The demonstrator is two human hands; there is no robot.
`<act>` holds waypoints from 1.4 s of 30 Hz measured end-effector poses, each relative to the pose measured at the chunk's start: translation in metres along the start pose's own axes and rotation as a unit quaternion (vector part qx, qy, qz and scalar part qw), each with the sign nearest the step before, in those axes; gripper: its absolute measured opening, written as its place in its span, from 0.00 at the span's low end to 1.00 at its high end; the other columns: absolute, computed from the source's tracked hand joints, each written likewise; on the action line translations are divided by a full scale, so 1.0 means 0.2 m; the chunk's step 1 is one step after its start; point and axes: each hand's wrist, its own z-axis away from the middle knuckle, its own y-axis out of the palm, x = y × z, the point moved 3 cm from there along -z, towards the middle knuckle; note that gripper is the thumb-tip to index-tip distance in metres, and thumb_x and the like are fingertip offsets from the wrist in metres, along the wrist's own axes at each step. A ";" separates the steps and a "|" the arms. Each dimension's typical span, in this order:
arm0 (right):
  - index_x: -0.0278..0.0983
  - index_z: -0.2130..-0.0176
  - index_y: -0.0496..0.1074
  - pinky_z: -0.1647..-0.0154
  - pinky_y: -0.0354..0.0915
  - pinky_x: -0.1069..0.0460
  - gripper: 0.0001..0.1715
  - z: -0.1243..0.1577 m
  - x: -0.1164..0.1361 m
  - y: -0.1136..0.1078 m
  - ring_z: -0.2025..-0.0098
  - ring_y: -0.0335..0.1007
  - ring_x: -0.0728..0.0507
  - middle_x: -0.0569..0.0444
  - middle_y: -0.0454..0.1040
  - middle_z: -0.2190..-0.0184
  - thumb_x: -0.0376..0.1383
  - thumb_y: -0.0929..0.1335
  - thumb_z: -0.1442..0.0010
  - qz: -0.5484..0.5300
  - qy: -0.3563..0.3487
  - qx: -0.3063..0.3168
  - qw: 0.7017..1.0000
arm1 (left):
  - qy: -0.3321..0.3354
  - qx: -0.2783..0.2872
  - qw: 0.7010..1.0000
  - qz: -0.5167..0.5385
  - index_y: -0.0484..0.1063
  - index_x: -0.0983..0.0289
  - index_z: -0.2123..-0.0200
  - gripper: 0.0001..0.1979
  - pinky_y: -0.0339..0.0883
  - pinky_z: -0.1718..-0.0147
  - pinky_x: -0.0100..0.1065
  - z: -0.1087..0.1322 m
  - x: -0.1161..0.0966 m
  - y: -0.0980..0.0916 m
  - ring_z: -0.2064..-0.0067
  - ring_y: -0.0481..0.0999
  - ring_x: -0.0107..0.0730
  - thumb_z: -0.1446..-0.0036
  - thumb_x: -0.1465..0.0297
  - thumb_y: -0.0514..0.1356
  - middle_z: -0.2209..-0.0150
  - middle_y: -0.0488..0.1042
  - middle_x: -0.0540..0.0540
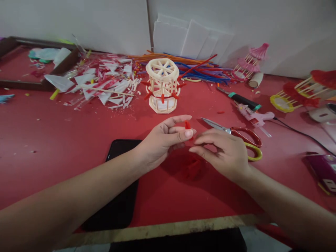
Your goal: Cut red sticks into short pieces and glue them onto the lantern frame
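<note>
My left hand (pixel 168 136) pinches a short piece of red pipe cleaner (pixel 187 125) upright between thumb and fingers. Close by on the right, my right hand (pixel 223 148) has its thumb and fingertips drawn together; whatever may be between them is too small to make out. Below both hands, a little heap of red pieces (pixel 193 168) lies on the red table. Beyond them stands a cream model tower (pixel 162 84) of sticks, with short red pieces jutting out around its middle. Scissors (pixel 231 131) with red and yellow handles lie partly behind my right hand.
A black tablet or phone (pixel 115 210) lies under my left forearm. Paper and stick scraps (pixel 105 84) cover the back left, beside coloured pipe cleaners (pixel 204 71). At right are a cutter (pixel 245 101), a pink glue gun (pixel 254 115), its cord and a purple phone (pixel 321 171).
</note>
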 end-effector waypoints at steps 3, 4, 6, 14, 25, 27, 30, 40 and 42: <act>0.41 0.64 0.77 0.60 0.74 0.51 0.02 0.00 0.02 -0.02 0.65 0.78 0.46 0.54 0.81 0.66 0.36 0.72 0.40 0.066 -0.052 -0.020 0.996 | -0.014 -0.002 1.000 -0.017 0.75 0.59 0.53 0.24 0.70 0.69 0.22 0.00 0.00 0.00 0.70 0.78 0.21 0.55 0.73 0.74 0.74 0.79 0.44; 0.41 0.63 0.77 0.59 0.74 0.51 0.02 0.00 0.02 -0.02 0.64 0.78 0.46 0.54 0.82 0.66 0.35 0.71 0.39 0.070 -0.062 -0.022 0.995 | -0.015 0.003 1.000 -0.021 0.74 0.59 0.52 0.24 0.70 0.69 0.22 0.00 0.00 0.00 0.70 0.78 0.21 0.54 0.73 0.73 0.74 0.79 0.44; 0.41 0.62 0.77 0.59 0.74 0.52 0.04 0.00 0.03 -0.02 0.65 0.78 0.46 0.54 0.82 0.66 0.34 0.71 0.39 0.067 -0.074 -0.020 0.995 | -0.013 0.017 1.000 -0.021 0.73 0.59 0.51 0.24 0.70 0.66 0.23 0.01 0.00 0.01 0.69 0.78 0.22 0.53 0.74 0.72 0.75 0.78 0.44; 0.40 0.62 0.75 0.60 0.73 0.51 0.07 0.01 0.06 0.00 0.65 0.77 0.46 0.54 0.80 0.67 0.29 0.68 0.38 0.108 -0.128 -0.017 0.986 | -0.005 0.036 0.999 -0.010 0.69 0.61 0.49 0.26 0.71 0.63 0.24 0.01 0.01 0.01 0.70 0.79 0.22 0.51 0.77 0.71 0.77 0.76 0.42; 0.40 0.70 0.64 0.71 0.65 0.51 0.10 0.01 0.01 -0.01 0.74 0.64 0.47 0.57 0.67 0.76 0.31 0.62 0.36 0.086 -0.074 -0.004 0.994 | 0.046 -0.032 0.998 0.009 0.67 0.60 0.61 0.21 0.72 0.65 0.25 0.00 -0.02 -0.01 0.70 0.77 0.21 0.55 0.75 0.73 0.76 0.75 0.41; 0.40 0.73 0.63 0.73 0.64 0.51 0.13 0.01 -0.03 -0.02 0.76 0.63 0.48 0.58 0.65 0.79 0.33 0.63 0.35 0.131 -0.034 -0.030 0.990 | 0.058 -0.060 0.996 0.018 0.67 0.60 0.62 0.22 0.72 0.65 0.25 -0.01 -0.03 -0.02 0.69 0.78 0.22 0.57 0.75 0.73 0.76 0.75 0.42; 0.39 0.64 0.70 0.67 0.69 0.50 0.03 0.00 -0.09 -0.02 0.67 0.73 0.45 0.51 0.76 0.67 0.33 0.65 0.36 0.150 0.024 -0.050 0.987 | 0.048 -0.064 0.997 0.022 0.67 0.61 0.63 0.21 0.72 0.65 0.26 -0.01 -0.03 -0.02 0.71 0.76 0.21 0.57 0.75 0.73 0.76 0.74 0.42; 0.41 0.55 0.74 0.53 0.74 0.50 0.10 0.01 -0.01 0.02 0.57 0.79 0.45 0.54 0.81 0.59 0.33 0.70 0.39 0.036 -0.029 -0.017 0.999 | -0.010 -0.017 1.000 -0.010 0.68 0.62 0.61 0.21 0.73 0.68 0.25 0.00 0.00 0.00 0.73 0.77 0.22 0.55 0.73 0.74 0.76 0.75 0.42; 0.41 0.57 0.74 0.54 0.75 0.51 0.09 0.01 -0.01 0.01 0.58 0.79 0.46 0.55 0.82 0.61 0.32 0.71 0.39 0.035 -0.028 -0.028 0.999 | -0.015 -0.009 1.000 -0.018 0.69 0.62 0.60 0.20 0.73 0.68 0.25 0.00 0.01 -0.01 0.72 0.77 0.21 0.54 0.73 0.73 0.76 0.75 0.43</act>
